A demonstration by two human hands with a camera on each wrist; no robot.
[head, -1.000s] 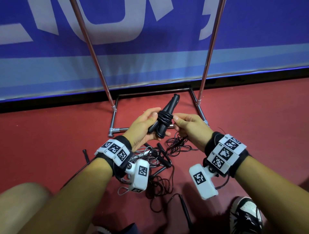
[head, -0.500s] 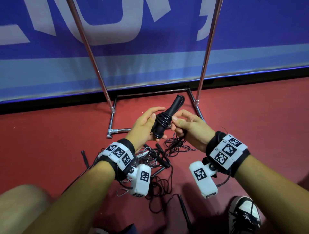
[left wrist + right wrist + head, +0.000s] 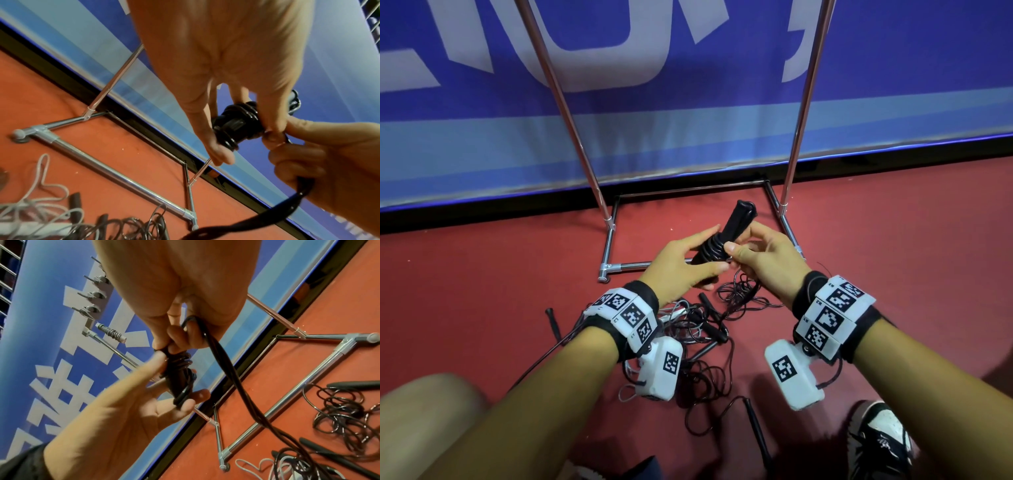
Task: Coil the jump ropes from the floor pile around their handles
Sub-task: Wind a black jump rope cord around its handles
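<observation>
Winding is under way: the left hand (image 3: 681, 265) cradles a pair of black handles (image 3: 726, 236) between thumb and fingers, tilted up and away from the body, with several turns of black rope (image 3: 239, 123) already bunched round their middle. The right hand (image 3: 763, 260) pinches the free run of that cord just beside the coil, its remaining fingers curled round the length that drops to the floor.

The cord looks thin, glossy and light — likely slick enough for turns to slide along the smooth handles if tension drops, and springy enough to unwind when released. I judge the best hold is what the left hand has now: low on the handles, below the wraps, leaving the upper ends free, while the right keeps the cord pinched close to the coil and feeds it taut.

The floor pile (image 3: 709, 335) lies directly under the wrists, a tangle of black cords, more dark handles and one pale grey rope (image 3: 259, 465). The trailing cord runs down into it, so a snag seems possible.

The floor (image 3: 482, 274) is dull red. A chrome tube rack (image 3: 619, 265) stands just beyond the hands, before a blue banner wall (image 3: 688, 120) with white lettering. A dark shoe (image 3: 883, 442) shows at lower right.
</observation>
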